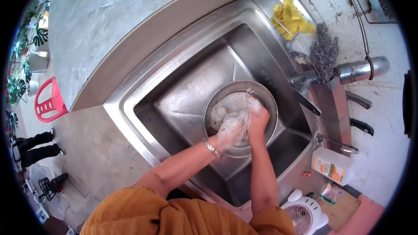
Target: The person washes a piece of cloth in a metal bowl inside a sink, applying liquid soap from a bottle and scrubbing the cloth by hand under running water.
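A round metal bowl (pixel 273 104) stands in the stainless steel sink (pixel 191 76) with white suds (pixel 235 100) inside. Both hands are down in it, pressed close together. Foam covers much of my left hand (pixel 231 129), which has a bracelet at the wrist; its fingers look curled around a pale, sudsy mass. My right hand (pixel 258 116) is closed beside it, fingers bent into the same foam. What the hands grip is hidden by the lather.
A tap (pixel 307 89) reaches over the sink's right side, with a scouring pad (pixel 324 52) and yellow gloves (pixel 292 17) behind it. A plastic bottle (pixel 332 165), a small fan (pixel 303 213) and two knives (pixel 360 126) are at the right. A counter (pixel 130 17) borders the far left.
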`<state>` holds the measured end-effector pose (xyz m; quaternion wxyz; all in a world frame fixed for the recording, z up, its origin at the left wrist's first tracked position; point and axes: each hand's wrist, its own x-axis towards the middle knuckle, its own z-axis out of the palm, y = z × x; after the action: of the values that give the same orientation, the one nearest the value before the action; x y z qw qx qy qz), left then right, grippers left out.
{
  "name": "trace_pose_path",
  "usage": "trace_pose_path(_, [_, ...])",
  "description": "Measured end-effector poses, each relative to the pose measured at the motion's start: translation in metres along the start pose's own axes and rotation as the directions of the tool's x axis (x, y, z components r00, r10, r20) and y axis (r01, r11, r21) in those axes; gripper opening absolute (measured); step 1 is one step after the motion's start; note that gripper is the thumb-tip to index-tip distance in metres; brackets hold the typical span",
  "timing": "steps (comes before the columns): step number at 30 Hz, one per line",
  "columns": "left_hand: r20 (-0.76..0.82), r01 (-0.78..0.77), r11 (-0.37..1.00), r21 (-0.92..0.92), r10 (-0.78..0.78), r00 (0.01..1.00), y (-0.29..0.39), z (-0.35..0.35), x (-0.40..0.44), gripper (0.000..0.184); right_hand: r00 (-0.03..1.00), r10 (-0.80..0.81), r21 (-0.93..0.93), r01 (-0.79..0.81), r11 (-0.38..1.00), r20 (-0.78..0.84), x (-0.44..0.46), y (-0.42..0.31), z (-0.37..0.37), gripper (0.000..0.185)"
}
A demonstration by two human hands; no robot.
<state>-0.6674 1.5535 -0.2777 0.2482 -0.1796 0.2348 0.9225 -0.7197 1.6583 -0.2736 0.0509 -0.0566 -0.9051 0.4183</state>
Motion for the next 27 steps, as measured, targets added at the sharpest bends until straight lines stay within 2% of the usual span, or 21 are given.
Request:
trace_pose_path(1, [0.008,-0.012,0.998,-0.066,0.012,1.000,0.010,0.011,-0.005,0.028,1.000,0.000,-0.004,0.000,1.000,0.002,-0.006,-0.020,-0.003,0.016])
trace_pose_path(3, [0.003,-0.031,0.989,-0.145,0.032,0.999,0.018,0.006,0.001,0.029,0.991,0.118,0.097,-0.124,0.988,0.061,-0.036,-0.062,-0.006,0.017])
trace_pose_path(4, [0.009,0.069,0.992,0.110,-0.070,0.997,0.026,-0.009,0.016,0.024,0.991,0.117,0.097,-0.122,0.988,0.062,-0.046,-0.067,-0.002,0.017])
trace_pose_path(6, [-0.013,0.167,0.917,0.361,-0.174,0.985,0.021,-0.021,0.023,0.020,0.963,-0.270,0.057,0.270,0.961,-0.012,-0.062,-0.073,0.002,0.017])
trace_pose_path(7, [0.133,0.153,0.988,-0.015,-0.149,0.980,0.017,-0.017,0.018,0.017,0.971,-0.239,0.079,0.239,0.968,-0.013,-0.055,-0.058,0.004,0.016])
trace_pose_path(8, [0.256,0.172,0.904,-0.391,-0.072,0.964,0.012,-0.013,0.015,0.015,0.971,-0.240,0.082,0.240,0.967,-0.017,-0.039,-0.043,0.003,0.016])
trace_pose_path(10, [-0.026,-0.141,0.990,0.017,0.142,0.990,0.022,0.027,-0.001,0.015,0.998,0.054,0.098,-0.055,0.994,0.010,-0.006,-0.025,-0.001,0.014])
trace_pose_path(12, [-0.173,0.051,0.981,-0.188,-0.085,0.981,0.004,0.007,0.012,0.016,0.999,0.047,0.092,-0.047,0.995,0.001,-0.012,-0.034,-0.002,0.016])
trace_pose_path(13, [-0.176,0.047,0.980,-0.191,-0.081,0.981,0.006,0.000,0.017,0.016,1.000,0.029,0.086,-0.029,0.996,0.000,-0.015,-0.043,0.000,0.017])
trace_pose_path(14, [-0.156,0.071,0.984,0.163,-0.045,0.987,0.010,-0.010,0.020,0.013,0.999,0.032,0.082,-0.033,0.996,0.015,-0.031,-0.054,0.002,0.017])
trace_pose_path(16, [-0.115,0.078,0.861,0.503,-0.023,0.993,0.019,-0.013,0.019,0.014,0.968,-0.250,-0.007,0.250,0.968,0.037,-0.061,-0.072,0.006,0.018])
trace_pose_path(17, [0.030,-0.137,0.653,0.745,0.173,0.984,0.023,-0.011,0.017,0.014,0.968,-0.249,-0.009,0.250,0.968,0.033,-0.060,-0.066,0.006,0.018])
trace_pose_path(18, [0.224,-0.330,0.345,0.879,0.312,0.923,0.026,-0.009,0.016,0.015,0.976,-0.216,-0.004,0.216,0.976,0.015,-0.057,-0.052,0.007,0.019])
trace_pose_path(20, [0.271,-0.436,0.642,0.630,0.345,0.899,0.009,-0.010,0.024,0.020,0.983,-0.183,0.004,0.183,0.983,-0.009,-0.041,-0.024,0.004,0.019])
trace_pose_path(21, [-0.012,-0.211,0.899,0.383,0.233,0.972,0.018,0.015,0.015,0.020,0.995,-0.097,0.019,0.097,0.995,-0.017,-0.024,-0.008,0.000,0.017])
trace_pose_path(22, [-0.237,-0.007,1.000,0.026,0.013,0.971,0.024,0.028,0.010,0.021,1.000,-0.009,0.035,0.010,0.999,-0.022,-0.012,-0.003,-0.005,0.017])
trace_pose_path(23, [-0.074,0.073,0.991,0.110,-0.065,0.995,0.021,0.017,0.014,0.027,1.000,-0.005,0.036,0.006,0.999,-0.025,-0.009,-0.001,-0.009,0.017])
trace_pose_path(24, [-0.072,0.076,0.991,0.113,-0.068,0.995,0.026,0.019,0.011,0.027,0.982,0.187,0.255,-0.183,0.949,0.009,-0.005,-0.008,-0.015,0.022])
trace_pose_path(25, [-0.111,0.082,0.990,0.114,-0.069,0.991,0.033,0.025,0.008,0.028,0.931,0.354,0.452,-0.354,0.819,0.087,0.000,-0.016,-0.021,0.027])
trace_pose_path(26, [-0.154,0.091,0.990,0.110,-0.073,0.985,0.037,0.027,0.005,0.030,0.931,0.354,0.448,-0.356,0.820,0.091,-0.001,-0.023,-0.028,0.027])
trace_pose_path(27, [-0.155,0.092,0.990,0.105,-0.075,0.985,0.039,0.026,0.006,0.030,0.906,0.405,0.564,-0.398,0.724,0.121,-0.004,-0.030,-0.036,0.031])
